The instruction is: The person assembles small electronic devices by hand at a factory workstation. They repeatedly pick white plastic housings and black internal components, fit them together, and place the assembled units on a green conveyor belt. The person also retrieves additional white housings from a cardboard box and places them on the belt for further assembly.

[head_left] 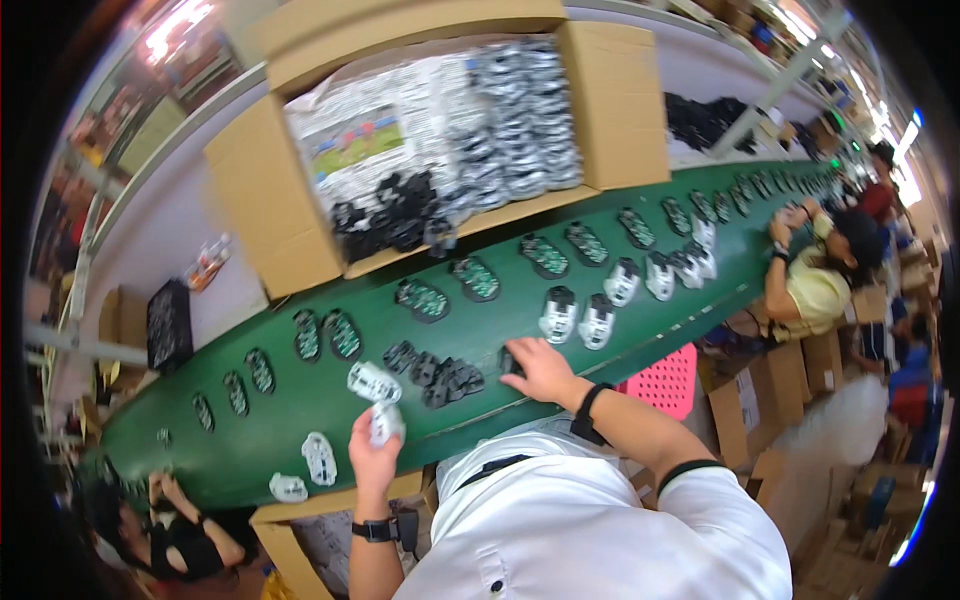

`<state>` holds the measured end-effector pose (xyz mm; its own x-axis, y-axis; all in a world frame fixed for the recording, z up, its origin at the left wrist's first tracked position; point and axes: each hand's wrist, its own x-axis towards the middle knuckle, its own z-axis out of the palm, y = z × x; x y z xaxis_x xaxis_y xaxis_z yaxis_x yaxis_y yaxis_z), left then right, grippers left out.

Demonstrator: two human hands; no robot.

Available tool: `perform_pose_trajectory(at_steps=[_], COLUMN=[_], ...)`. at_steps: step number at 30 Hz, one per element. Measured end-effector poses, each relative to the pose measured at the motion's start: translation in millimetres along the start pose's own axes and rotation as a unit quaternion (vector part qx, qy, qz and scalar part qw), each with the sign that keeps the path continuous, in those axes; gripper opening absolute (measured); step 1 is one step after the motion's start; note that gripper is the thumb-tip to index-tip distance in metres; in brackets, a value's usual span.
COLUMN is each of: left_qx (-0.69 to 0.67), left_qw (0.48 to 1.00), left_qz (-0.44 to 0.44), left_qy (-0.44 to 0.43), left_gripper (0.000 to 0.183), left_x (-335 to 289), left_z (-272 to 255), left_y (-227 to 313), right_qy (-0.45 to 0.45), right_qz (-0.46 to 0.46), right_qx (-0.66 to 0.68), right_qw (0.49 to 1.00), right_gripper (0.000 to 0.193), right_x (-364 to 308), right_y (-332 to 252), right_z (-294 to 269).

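My left hand (374, 462) is closed on a rounded white plastic shell (386, 424) at the near edge of the green belt (400, 445). Just beyond it lies a second white plastic shell (374, 382), almost touching the held one. My right hand (545, 372) reaches over the belt, its fingers bent round a small black plastic part (512, 362), partly hidden by them. Between both hands sits a loose pile of black plastic parts (450, 381). Several black bases with green circuit boards (421, 299) stand in a row along the belt's far side.
An open carton (240, 215) behind the belt holds stacked grey-white shells and black parts. White shells with black tops (597, 322) stand to the right, bare white shells (319, 458) to the left. Co-workers sit at far left (180, 530) and right (815, 275). A pink perforated stool (662, 380) is beside me.
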<state>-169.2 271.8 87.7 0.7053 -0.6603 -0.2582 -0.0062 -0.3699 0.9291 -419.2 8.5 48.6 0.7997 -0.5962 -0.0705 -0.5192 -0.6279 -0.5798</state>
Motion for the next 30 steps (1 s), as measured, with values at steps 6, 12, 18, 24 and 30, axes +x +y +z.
perform_pose_trajectory(at_steps=[6, 12, 18, 24, 30], left_qx=[-0.156, -0.168, -0.154, -0.07, -0.019], left_qw=[0.974, 0.972, 0.978, 0.99, 0.99], left_qz=[0.073, 0.097, 0.062, 0.042, 0.097], left_qy=[-0.149, -0.136, -0.124, -0.118, -0.097], left_gripper=[0.056, 0.047, 0.04, 0.039, 0.041], left_x=[0, 7, -1, 5, 7], left_z=[51, 67, 64, 58, 63], left_y=[104, 110, 99, 108, 102], right_qy=[0.053, 0.074, 0.043, 0.07, 0.067], right_qz=[-0.127, -0.219, -0.212, -0.197, -0.183], right_qx=[0.35, 0.228, 0.211, 0.161, 0.153], right_qw=[0.927, 0.946, 0.953, 0.965, 0.969], right_gripper=[0.062, 0.064, 0.068, 0.066, 0.062], right_x=[8, 24, 17, 16, 16], right_y=[-114, -122, -119, -132, -135], right_z=[-73, -64, -50, -53, -49])
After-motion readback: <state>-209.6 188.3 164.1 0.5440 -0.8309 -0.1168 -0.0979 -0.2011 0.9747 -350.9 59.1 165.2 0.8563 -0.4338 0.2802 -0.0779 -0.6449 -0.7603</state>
